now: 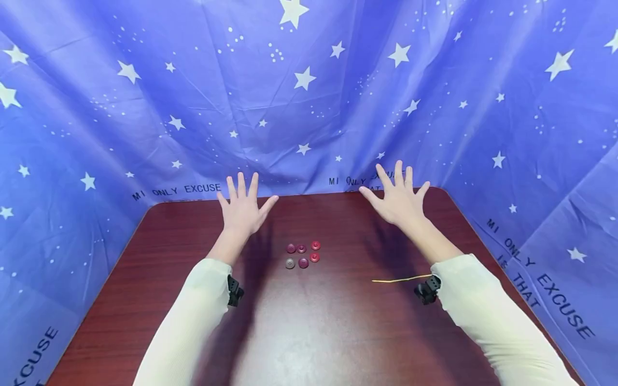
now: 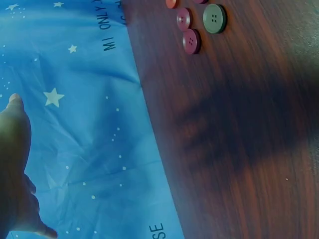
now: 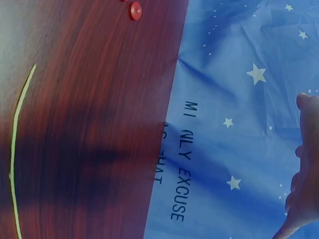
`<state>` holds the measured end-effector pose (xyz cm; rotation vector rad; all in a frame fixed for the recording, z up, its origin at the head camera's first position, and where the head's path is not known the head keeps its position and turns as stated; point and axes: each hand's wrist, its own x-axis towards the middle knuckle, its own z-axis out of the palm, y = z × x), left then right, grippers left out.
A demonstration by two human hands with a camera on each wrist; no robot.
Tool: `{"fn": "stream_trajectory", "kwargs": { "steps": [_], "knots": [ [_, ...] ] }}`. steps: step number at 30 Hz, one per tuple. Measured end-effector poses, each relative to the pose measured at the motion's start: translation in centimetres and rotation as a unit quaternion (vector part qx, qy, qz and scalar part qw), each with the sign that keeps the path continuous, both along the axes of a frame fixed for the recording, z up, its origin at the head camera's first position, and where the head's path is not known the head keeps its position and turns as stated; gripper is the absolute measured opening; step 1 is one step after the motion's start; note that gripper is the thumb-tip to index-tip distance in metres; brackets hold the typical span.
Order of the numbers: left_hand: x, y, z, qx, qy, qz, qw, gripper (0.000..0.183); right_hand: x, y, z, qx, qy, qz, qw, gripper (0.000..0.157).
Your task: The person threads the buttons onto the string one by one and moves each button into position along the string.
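Buttons [image 1: 303, 262] sit between left hand [image 1: 241, 212] and right hand [image 1: 399, 202], well clear of both. Fingers [image 1: 241, 186] splayed wide, totally empty.

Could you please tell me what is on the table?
Six buttons and a yellow strand lie on the table; the pale sleeves hide what lies beneath them in the head view.

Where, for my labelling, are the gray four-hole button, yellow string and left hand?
Gray four-hole button [image 2: 215, 19]: left wrist view, middle of its face.
Yellow string [image 3: 13, 149]: right wrist view, middle stretch.
Left hand [image 1: 240, 213]: head view, back of hand.
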<state>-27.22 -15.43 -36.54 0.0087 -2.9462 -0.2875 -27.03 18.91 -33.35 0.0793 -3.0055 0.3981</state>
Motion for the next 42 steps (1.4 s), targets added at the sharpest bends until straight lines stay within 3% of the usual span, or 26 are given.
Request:
{"fn": "stream_trajectory", "kwargs": {
  "steps": [11,19,25,31,42],
  "knots": [
    [0.5,-1.6,-0.6,0.061,-0.006,-0.024,0.9978,0.086,0.3,1.9,-0.7,-0.015,-0.002,0.019,1.0,0.084],
    [1.3,-3.1,-2.1,0.196,-0.03,-0.075,0.9772,0.086,0.6,3.0,-2.2,-0.023,-0.01,0.031,0.999,0.082],
    [2.0,-3.6,-3.5,0.207,-0.027,-0.12,0.9705,0.08,1.0,3.9,-3.3,-0.063,0.003,0.047,0.997,0.074],
    [3.1,-3.5,-5.0,0.195,-0.036,-0.174,0.9645,0.068,1.4,4.9,-4.6,-0.104,0.007,0.09,0.991,0.063],
    [5.2,-2.6,-7.8,0.199,-0.07,-0.204,0.9558,0.05,2.5,5.2,-7.7,-0.13,0.02,0.161,0.978,0.045]
  ]
}}
